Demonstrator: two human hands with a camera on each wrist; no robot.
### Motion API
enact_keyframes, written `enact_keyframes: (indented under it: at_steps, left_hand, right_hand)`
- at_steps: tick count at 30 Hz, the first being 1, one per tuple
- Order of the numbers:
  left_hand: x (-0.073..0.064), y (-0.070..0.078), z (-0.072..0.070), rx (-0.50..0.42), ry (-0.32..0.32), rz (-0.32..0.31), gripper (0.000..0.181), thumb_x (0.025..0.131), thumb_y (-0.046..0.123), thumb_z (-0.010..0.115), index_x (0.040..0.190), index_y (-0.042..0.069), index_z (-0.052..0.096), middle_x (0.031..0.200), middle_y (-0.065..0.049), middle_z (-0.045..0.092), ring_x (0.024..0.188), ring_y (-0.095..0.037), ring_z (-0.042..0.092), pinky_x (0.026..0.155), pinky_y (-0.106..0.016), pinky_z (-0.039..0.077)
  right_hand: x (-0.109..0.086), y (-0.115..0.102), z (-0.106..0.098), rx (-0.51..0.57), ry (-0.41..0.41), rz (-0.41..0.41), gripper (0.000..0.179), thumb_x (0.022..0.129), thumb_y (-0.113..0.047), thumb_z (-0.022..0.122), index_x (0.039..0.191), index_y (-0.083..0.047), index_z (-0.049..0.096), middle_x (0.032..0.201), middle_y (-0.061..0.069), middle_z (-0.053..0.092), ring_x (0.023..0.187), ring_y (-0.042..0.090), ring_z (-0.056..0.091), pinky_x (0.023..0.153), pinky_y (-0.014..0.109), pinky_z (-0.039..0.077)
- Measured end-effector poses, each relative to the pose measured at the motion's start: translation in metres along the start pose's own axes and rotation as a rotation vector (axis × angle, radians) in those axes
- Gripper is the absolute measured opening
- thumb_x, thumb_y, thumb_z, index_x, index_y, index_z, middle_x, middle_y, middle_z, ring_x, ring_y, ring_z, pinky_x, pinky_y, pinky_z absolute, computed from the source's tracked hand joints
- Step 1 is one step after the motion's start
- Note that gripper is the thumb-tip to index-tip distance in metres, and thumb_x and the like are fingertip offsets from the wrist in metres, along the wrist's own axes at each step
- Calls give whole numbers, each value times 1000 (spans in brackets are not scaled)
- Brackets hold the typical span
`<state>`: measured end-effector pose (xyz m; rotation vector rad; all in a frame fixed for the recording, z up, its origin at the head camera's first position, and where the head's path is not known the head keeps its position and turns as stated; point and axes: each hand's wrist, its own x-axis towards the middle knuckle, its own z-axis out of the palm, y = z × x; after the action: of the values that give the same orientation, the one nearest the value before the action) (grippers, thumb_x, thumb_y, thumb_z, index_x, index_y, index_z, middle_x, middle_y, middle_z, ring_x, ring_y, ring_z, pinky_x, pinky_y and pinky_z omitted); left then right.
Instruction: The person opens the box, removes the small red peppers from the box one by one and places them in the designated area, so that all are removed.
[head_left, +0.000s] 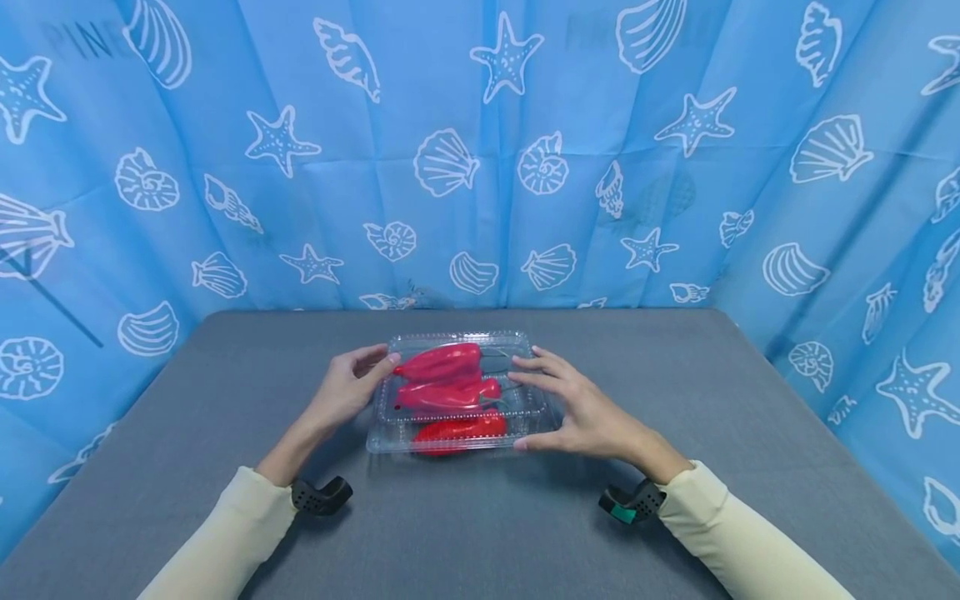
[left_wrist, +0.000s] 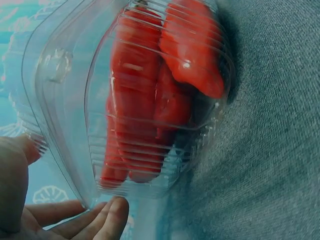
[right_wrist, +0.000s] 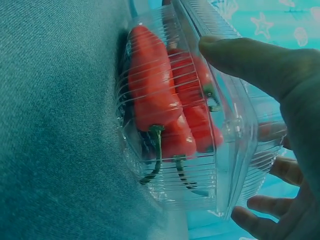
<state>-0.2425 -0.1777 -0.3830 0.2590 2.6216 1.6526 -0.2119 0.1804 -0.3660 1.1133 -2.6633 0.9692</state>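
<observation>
A clear plastic clamshell box (head_left: 525,408) sits on the table with several red peppers (head_left: 442,362) inside it. Green stems show on the peppers (right_wrist: 147,80) in the right wrist view. My left hand (head_left: 347,387) pinches the box's left side, thumb on the lid and fingers at the rim, as the left wrist view shows. At the right end, my right hand (head_left: 581,408) is spread around the box, its thumb against the front edge and its fairly straight fingers along the lid's far part. The lid lies over the peppers; whether its edge is fully snapped cannot be told.
A grey cloth-covered table (head_left: 465,533) spreads around the box. Behind it and along both sides hangs a blue curtain (head_left: 480,208) with white shells and starfish. Black wrist straps (head_left: 321,497) sit on both wrists, below light yellow sleeves.
</observation>
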Motion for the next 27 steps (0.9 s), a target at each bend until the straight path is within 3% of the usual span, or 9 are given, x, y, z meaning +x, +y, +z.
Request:
enact_keyframes:
  at_steps: [8, 15, 27]
  left_hand:
    - [-1, 1, -2, 32, -42, 9, 76, 100, 46, 61, 154, -3, 36, 152, -26, 43, 139, -42, 43, 110, -55, 40]
    - [-3, 4, -5, -10, -76, 27, 73, 100, 32, 63, 154, -6, 33, 150, -28, 44, 137, -44, 45, 109, -56, 41]
    - [-1, 1, -9, -44, -83, 11, 74, 100, 30, 64, 155, -7, 30, 153, -29, 41, 139, -44, 42, 111, -57, 39]
  right_hand:
    - [-1, 0, 0, 29, 23, -27, 76, 76, -31, 90, 142, -10, 59, 155, 7, 46, 151, 41, 22, 108, 73, 28]
    - [0, 1, 2, -36, 56, -140, 71, 78, -28, 88, 140, -6, 60, 152, 10, 50, 146, 48, 28, 105, 70, 34]
    - [1, 6, 9, -192, 153, -333, 62, 73, -7, 83, 132, -3, 63, 143, 16, 58, 137, 52, 41, 96, 58, 49]
